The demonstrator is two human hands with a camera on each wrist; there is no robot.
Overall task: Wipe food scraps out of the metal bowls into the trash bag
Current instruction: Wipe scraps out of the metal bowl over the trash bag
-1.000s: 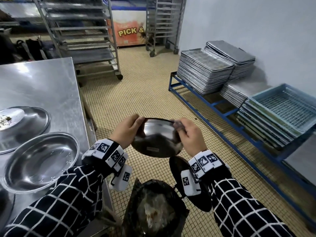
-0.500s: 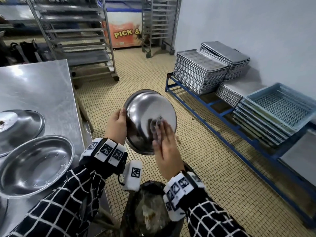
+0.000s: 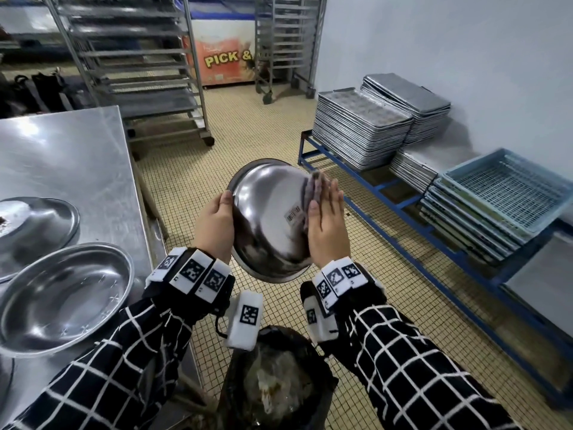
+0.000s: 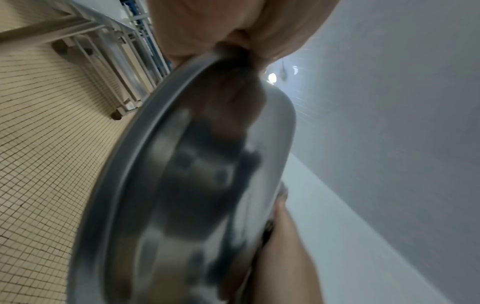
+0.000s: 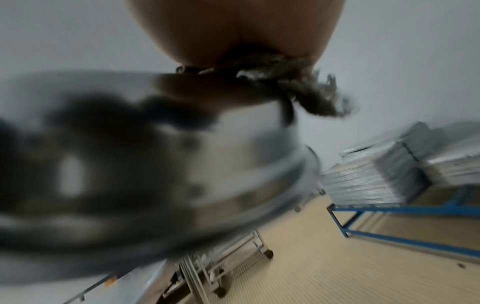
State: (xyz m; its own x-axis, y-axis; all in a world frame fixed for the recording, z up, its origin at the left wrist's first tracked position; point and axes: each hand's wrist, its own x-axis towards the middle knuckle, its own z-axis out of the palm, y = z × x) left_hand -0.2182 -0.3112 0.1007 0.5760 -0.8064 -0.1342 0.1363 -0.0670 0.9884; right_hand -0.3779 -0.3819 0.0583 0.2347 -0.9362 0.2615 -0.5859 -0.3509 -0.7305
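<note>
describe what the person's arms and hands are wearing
Both arms are in black sleeves crossed by a white grid. Each wrist carries a band of white blocks printed with black square-pattern markers, and another such block hangs below. The left hand and right hand are bare, ungloved.

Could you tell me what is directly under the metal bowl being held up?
The open black trash bag, holding pale scraps, sits below the bowl. Its bottom is hidden.
</note>
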